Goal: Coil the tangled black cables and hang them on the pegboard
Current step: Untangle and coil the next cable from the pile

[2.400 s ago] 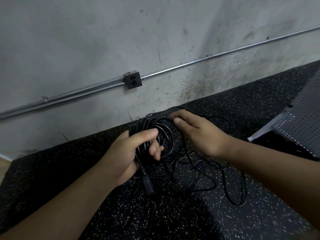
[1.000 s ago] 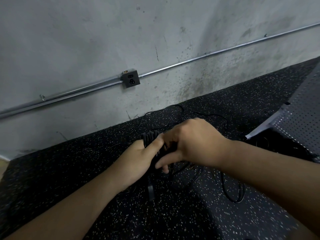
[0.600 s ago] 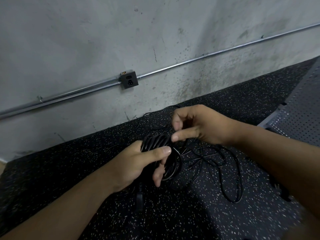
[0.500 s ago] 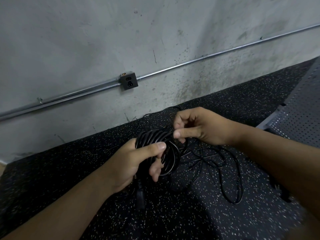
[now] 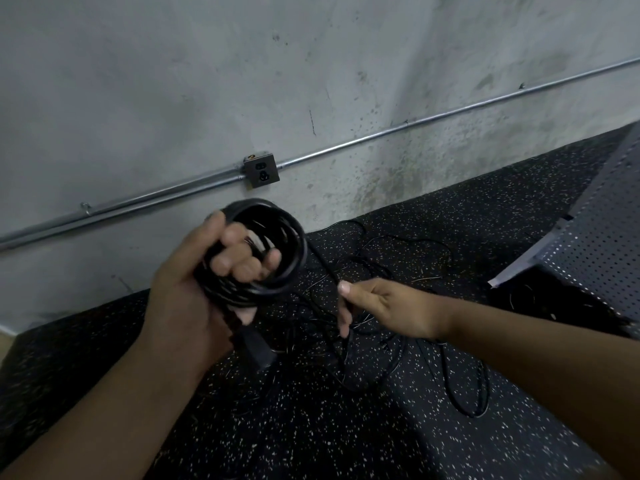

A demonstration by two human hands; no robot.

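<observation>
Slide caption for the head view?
Left hand grips a black cable coil; right hand pinches its loose strand above the speckled mat.

Black speckled rubber floor (image 5: 311, 427) w/ loose tangle of thin black cables (image 5: 367, 268) lying on it; grey perforated pegboard (image 5: 595, 244) rests at right.

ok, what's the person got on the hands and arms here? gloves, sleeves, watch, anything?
Nothing worn that shows. The left hand and right hand are bare, no gloves, no rings visible. The left forearm and right forearm are bare to the frame edge: no sleeve, watch or wristband in view.
</observation>
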